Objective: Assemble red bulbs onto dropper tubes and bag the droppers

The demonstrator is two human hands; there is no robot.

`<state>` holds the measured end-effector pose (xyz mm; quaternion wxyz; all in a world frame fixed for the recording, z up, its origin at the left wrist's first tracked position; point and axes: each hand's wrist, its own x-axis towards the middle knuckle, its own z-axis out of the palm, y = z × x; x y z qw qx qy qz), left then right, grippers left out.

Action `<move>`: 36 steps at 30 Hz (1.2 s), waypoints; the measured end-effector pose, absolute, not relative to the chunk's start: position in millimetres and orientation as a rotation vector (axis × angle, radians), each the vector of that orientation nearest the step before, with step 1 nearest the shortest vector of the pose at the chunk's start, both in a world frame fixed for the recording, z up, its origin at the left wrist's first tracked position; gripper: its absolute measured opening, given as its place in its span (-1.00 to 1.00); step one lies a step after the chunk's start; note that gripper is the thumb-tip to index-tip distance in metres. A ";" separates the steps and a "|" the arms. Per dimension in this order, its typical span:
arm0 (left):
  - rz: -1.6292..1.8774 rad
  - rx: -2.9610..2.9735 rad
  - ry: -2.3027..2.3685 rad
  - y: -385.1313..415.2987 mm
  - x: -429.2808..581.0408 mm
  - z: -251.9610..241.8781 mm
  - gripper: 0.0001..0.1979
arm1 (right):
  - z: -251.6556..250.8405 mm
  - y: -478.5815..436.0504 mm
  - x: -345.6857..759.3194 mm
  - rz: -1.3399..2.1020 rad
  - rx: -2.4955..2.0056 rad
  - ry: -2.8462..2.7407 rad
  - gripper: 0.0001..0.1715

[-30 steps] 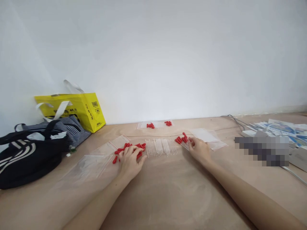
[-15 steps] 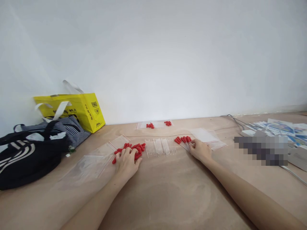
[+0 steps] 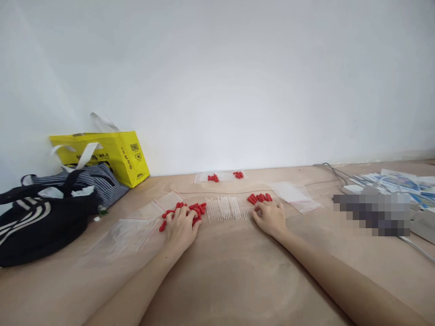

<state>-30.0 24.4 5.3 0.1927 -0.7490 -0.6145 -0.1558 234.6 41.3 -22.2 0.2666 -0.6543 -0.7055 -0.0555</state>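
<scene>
My left hand [image 3: 180,228] lies palm down, fingers apart, on a loose pile of small red bulb-shaped caps [image 3: 196,209]. To its right a row of thin whitish sticks [image 3: 226,208] lies side by side on the table. My right hand [image 3: 271,218] rests palm down at the right end of this row, fingers apart over several sticks tipped with red caps [image 3: 260,198]. The palm hides the lower ends of those capped sticks. No cap or stick is visibly gripped in either hand.
Clear zip bags [image 3: 127,235] lie at the left, and another zip bag [image 3: 295,195] at the right. A flat bag [image 3: 224,175] with red-tipped sticks is by the wall. Black bag [image 3: 44,231] and yellow bag [image 3: 132,158] stand left; papers [image 3: 397,181] and cables lie right.
My right hand has moved left and slightly toward me, off the capped sticks' right side and onto their lower ends. My left hand has stayed on the red caps.
</scene>
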 end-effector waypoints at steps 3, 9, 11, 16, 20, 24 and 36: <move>-0.402 -2.091 -1.703 25.6 -27.7 3.9 -0.87 | -21.8 41.5 221.6 -0.151 -1.784 -1.914 -0.69; -0.477 -2.102 -1.667 24.3 -22.1 4.5 -0.86 | -13.7 51.2 205.9 -0.034 -2.044 -1.836 -0.64; -0.576 -2.147 -1.611 22.8 -19.2 5.0 -0.86 | -10.6 54.4 204.8 0.004 -2.089 -1.838 -0.64; -0.862 -2.455 -1.365 17.2 -7.8 1.8 -0.87 | -6.8 59.6 204.8 0.040 -2.124 -1.856 -0.63; -0.968 -2.682 -1.279 9.5 3.6 -5.3 -0.89 | -6.4 61.2 203.8 0.052 -2.144 -1.857 -0.66; -0.955 -2.791 -1.306 4.2 10.1 -8.8 -0.91 | -7.7 61.5 202.6 0.055 -2.141 -1.853 -0.68; -1.003 -2.759 -1.373 7.1 2.1 -9.8 -0.87 | -11.4 39.8 221.5 0.099 -1.601 -2.148 -0.83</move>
